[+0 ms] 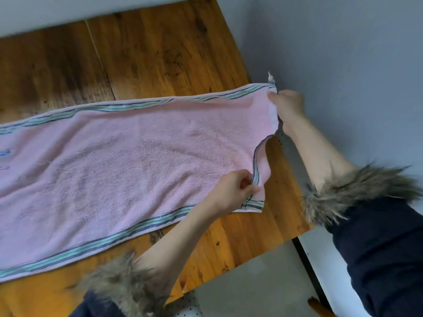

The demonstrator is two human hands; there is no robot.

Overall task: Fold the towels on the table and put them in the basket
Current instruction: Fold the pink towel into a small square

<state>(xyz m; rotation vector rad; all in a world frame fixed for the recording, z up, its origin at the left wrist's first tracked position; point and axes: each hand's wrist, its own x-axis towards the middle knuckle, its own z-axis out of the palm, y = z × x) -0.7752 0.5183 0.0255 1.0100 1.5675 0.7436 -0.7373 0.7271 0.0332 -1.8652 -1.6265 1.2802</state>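
Observation:
A long pink towel (128, 161) with green, blue and white striped borders lies spread flat across the wooden table (160, 49), running off the frame's left edge. My right hand (287, 106) pinches the towel's far right corner, slightly lifted at the table's right edge. My left hand (233, 191) grips the near right corner, and the short edge between the two hands curls upward. No basket is in view.
A grey wall stands close behind and to the right of the table. The table's near right corner (306, 225) ends above a grey floor. Both of my forearms wear dark sleeves with fur cuffs.

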